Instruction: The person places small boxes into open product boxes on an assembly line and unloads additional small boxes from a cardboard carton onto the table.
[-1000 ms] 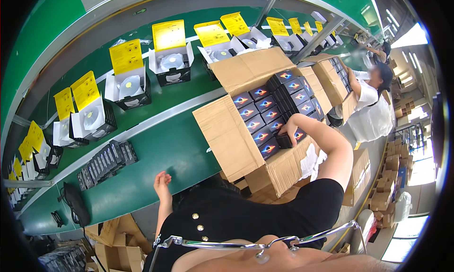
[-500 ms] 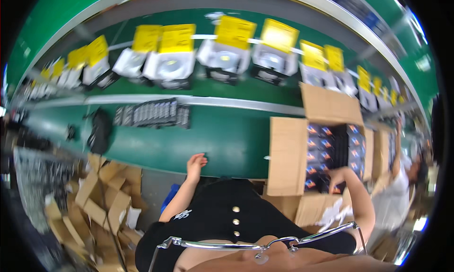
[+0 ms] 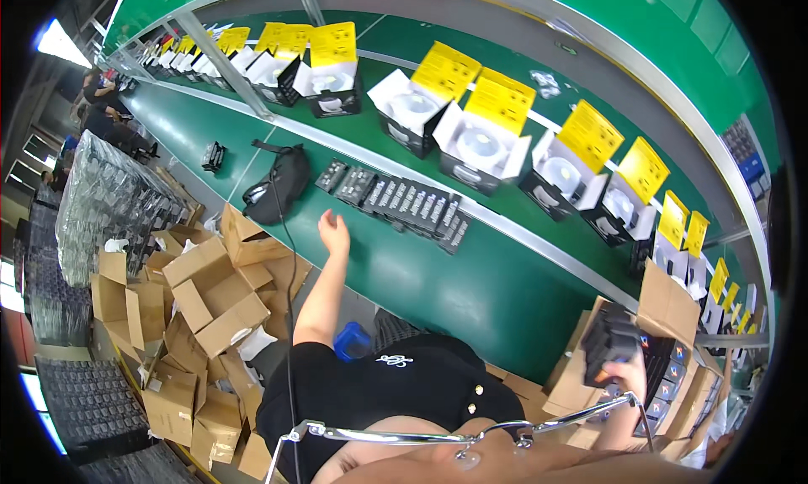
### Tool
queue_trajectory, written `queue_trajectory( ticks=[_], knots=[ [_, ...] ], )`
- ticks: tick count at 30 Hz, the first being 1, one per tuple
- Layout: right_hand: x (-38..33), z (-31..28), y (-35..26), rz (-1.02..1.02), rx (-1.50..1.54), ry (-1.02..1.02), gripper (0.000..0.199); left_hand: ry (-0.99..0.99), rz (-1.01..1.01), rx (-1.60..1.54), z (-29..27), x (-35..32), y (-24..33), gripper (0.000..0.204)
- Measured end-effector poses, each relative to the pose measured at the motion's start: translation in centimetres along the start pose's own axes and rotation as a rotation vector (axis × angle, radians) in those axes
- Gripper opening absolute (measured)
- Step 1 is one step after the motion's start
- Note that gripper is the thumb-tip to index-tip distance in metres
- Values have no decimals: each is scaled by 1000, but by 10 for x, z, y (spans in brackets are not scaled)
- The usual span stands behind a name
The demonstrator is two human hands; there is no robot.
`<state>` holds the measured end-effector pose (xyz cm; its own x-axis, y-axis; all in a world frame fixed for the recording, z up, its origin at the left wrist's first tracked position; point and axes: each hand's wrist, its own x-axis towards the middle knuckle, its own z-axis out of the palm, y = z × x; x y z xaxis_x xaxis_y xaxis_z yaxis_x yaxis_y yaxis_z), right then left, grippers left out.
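My right hand (image 3: 624,373) grips a stack of small black boxes (image 3: 608,337) from below. The stack is lifted over an opened carton (image 3: 673,374), where more dark boxes with bright printed marks lie packed. My left hand (image 3: 334,231) hovers above the green table (image 3: 396,278) with its fingers loosely extended and nothing in them. Just beyond it, small black boxes (image 3: 412,204) lie side by side in a tight row. A black bag (image 3: 282,185) rests on the table to their left.
Along the raised green ledge stand several open boxes (image 3: 481,151) with yellow lids and white inner flaps. Discarded cartons (image 3: 210,290) are heaped at the left. Film-wrapped stacks (image 3: 114,206) stand behind them. A dark cable (image 3: 292,316) hangs across the left side.
My right hand has come up out of the carton with a stack of black boxes. My view has swung left, and my left hand now reaches nearer the black box row.
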<state>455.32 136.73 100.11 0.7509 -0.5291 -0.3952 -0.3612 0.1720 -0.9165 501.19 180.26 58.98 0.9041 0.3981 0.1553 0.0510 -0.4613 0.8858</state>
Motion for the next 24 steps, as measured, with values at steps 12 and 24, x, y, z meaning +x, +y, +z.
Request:
queue_trajectory(
  ticks=[12, 24],
  knots=[
    [278, 236, 226, 326, -439, 418, 92, -597, 360, 136, 23, 156, 39, 36],
    [326, 350, 208, 678, -786, 808, 134, -647, 404, -171, 17, 131, 64, 18]
  ],
)
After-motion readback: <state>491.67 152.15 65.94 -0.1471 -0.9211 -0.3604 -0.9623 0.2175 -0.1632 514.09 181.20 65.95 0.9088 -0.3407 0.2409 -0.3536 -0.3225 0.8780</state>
